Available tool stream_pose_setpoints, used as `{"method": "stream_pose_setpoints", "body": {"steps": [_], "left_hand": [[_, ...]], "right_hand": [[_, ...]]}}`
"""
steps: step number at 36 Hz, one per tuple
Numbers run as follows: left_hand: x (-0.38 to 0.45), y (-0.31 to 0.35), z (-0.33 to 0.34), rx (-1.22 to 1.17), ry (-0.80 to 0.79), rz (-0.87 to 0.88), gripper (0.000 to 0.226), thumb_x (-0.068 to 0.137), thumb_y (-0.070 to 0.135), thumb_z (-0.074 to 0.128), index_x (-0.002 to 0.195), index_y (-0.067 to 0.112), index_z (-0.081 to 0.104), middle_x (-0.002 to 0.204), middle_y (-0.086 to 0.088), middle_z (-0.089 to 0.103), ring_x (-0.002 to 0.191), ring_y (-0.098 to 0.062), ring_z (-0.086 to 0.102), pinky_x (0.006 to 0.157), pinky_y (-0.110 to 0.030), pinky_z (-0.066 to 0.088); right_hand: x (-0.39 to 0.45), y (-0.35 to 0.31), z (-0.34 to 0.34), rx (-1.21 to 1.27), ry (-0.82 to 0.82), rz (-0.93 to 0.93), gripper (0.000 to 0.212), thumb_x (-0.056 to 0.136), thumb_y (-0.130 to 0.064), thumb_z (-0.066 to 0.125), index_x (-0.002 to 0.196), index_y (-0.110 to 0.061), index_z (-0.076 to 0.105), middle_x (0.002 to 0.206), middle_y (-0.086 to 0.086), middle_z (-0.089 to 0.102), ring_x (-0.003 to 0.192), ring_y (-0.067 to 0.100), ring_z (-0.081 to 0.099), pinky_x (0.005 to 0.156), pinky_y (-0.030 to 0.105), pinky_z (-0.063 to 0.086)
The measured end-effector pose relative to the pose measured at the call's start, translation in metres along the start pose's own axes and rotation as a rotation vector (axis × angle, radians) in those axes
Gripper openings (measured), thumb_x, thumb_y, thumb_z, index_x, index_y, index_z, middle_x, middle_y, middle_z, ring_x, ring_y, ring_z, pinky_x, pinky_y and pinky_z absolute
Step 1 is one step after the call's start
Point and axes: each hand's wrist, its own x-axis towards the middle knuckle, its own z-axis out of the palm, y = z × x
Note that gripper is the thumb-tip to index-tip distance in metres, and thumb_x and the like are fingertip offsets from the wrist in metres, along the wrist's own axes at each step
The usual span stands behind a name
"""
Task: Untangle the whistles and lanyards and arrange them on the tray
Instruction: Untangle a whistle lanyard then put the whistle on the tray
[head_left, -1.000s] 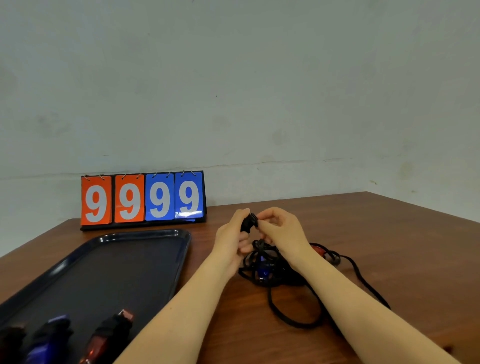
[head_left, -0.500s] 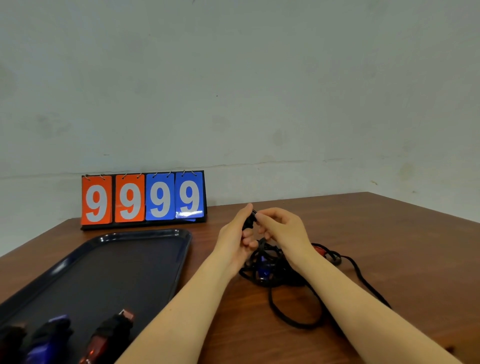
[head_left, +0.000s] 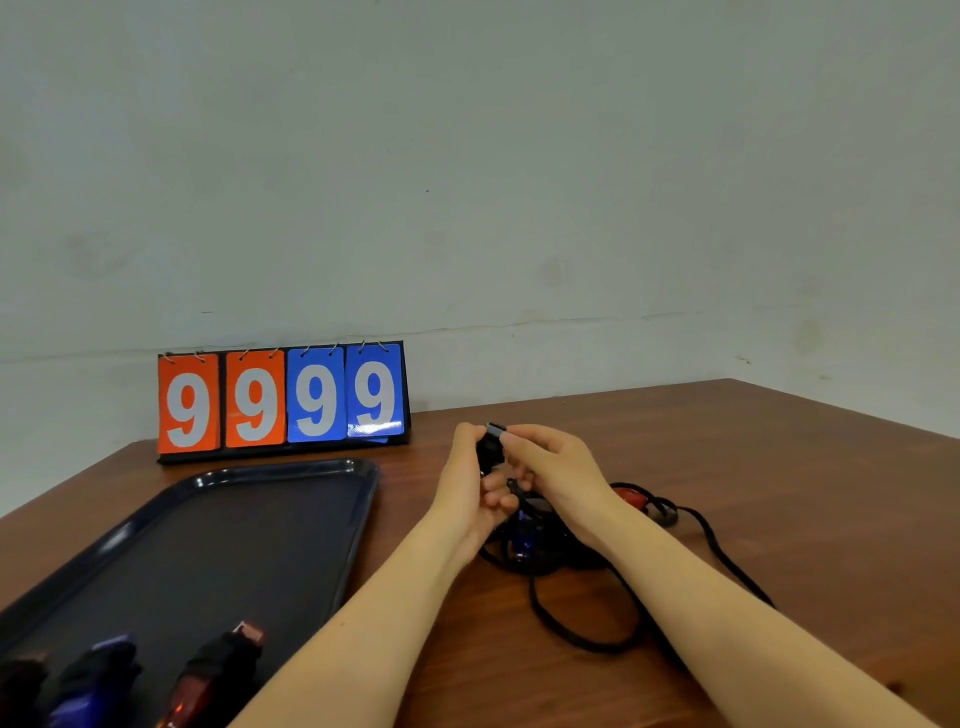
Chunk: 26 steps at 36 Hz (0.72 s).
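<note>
Three wrapped whistles (head_left: 208, 670) are already lying at the near end of the tray (head_left: 358, 525). A black whistle (head_left: 491, 449) is being pinched between the left hand (head_left: 470, 488) and right hand (head_left: 553, 467), held upright with its silver end uppermost, above the tangle (head_left: 540, 540) on the table (head_left: 727, 493) (a blue and a red whistle are seemingly still being awaited).

Brightness: even, moderately bright indoor light, no harsh contrast.
Glare: pale streaks on the tray (head_left: 358, 470) rim; a sheen on the scoreboard (head_left: 283, 400) cards' lower edge.
Shadows: soft, faint on the surface (head_left: 779, 493) under the forearms.
Sharpness: slightly soft overall; blurrier at the lower-left corner.
Distortion: wide-angle bending towards the edges.
</note>
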Motion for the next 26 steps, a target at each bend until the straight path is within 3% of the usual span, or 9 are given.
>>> {"method": "stream_pose_setpoints", "body": {"steps": [4, 7, 10, 14, 17, 23, 26], "left_hand": [[-0.001, -0.0001, 0.0023, -0.01, -0.048, -0.022, 0.039, 0.092, 0.041, 0.041, 0.072, 0.009, 0.053, 0.05, 0.0, 0.032, 0.043, -0.013, 0.037, 0.045, -0.023, 0.029], [-0.0013, 0.0022, 0.0029, -0.039, -0.048, -0.044, 0.045, 0.094, 0.046, 0.039, 0.071, 0.01, 0.054, 0.051, 0.0, 0.031, 0.04, -0.013, 0.036, 0.049, -0.025, 0.025], [-0.0015, 0.0038, 0.0018, -0.074, -0.035, -0.043, 0.05, 0.094, 0.05, 0.041, 0.074, 0.008, 0.059, 0.051, 0.001, 0.032, 0.042, -0.012, 0.03, 0.044, -0.023, 0.027], [-0.0022, 0.0042, 0.0006, -0.111, -0.016, -0.036, 0.045, 0.092, 0.052, 0.051, 0.084, 0.01, 0.064, 0.053, 0.002, 0.034, 0.046, -0.01, 0.027, 0.044, -0.022, 0.03], [-0.0031, 0.0044, 0.0018, -0.118, -0.022, -0.036, 0.038, 0.091, 0.049, 0.055, 0.09, 0.012, 0.064, 0.054, 0.002, 0.036, 0.047, -0.01, 0.028, 0.046, -0.021, 0.03], [-0.0017, 0.0025, 0.0031, -0.031, -0.015, -0.033, 0.031, 0.095, 0.041, 0.051, 0.094, 0.012, 0.061, 0.051, 0.003, 0.034, 0.043, -0.009, 0.026, 0.042, -0.02, 0.03], [0.0013, 0.0004, 0.0007, -0.005, 0.037, -0.044, 0.028, 0.097, 0.039, 0.048, 0.09, 0.013, 0.058, 0.047, 0.004, 0.031, 0.039, -0.008, 0.023, 0.038, -0.018, 0.028]], "right_hand": [[-0.001, -0.0005, 0.0033, -0.005, -0.004, 0.006, 0.023, 0.096, -0.027, 0.053, 0.087, -0.015, 0.07, 0.069, 0.009, 0.06, 0.067, 0.024, 0.052, 0.063, 0.031, 0.047], [0.0004, -0.0016, 0.0015, -0.004, 0.02, 0.022, 0.029, 0.097, -0.029, 0.052, 0.077, -0.011, 0.063, 0.07, 0.01, 0.058, 0.064, 0.021, 0.05, 0.068, 0.033, 0.046], [0.0014, -0.0017, 0.001, 0.015, -0.003, 0.018, 0.026, 0.097, -0.032, 0.052, 0.082, -0.014, 0.064, 0.08, 0.014, 0.063, 0.067, 0.022, 0.055, 0.073, 0.035, 0.048], [-0.0008, -0.0042, 0.0016, -0.046, 0.035, -0.068, 0.02, 0.099, -0.023, 0.049, 0.109, -0.027, 0.065, 0.093, -0.007, 0.065, 0.075, 0.004, 0.059, 0.061, 0.015, 0.046], [-0.0025, -0.0052, -0.0004, -0.064, 0.084, -0.132, 0.02, 0.097, -0.02, 0.052, 0.107, -0.029, 0.068, 0.091, -0.011, 0.065, 0.073, 0.002, 0.056, 0.059, 0.012, 0.043], [-0.0007, -0.0016, -0.0006, -0.069, 0.092, -0.135, 0.018, 0.094, -0.019, 0.058, 0.106, -0.026, 0.071, 0.099, -0.003, 0.071, 0.078, 0.001, 0.06, 0.064, 0.015, 0.043], [-0.0011, -0.0004, -0.0021, -0.105, 0.069, -0.116, 0.017, 0.095, -0.02, 0.058, 0.103, -0.025, 0.072, 0.091, -0.004, 0.069, 0.064, -0.007, 0.058, 0.057, 0.01, 0.042]]}}
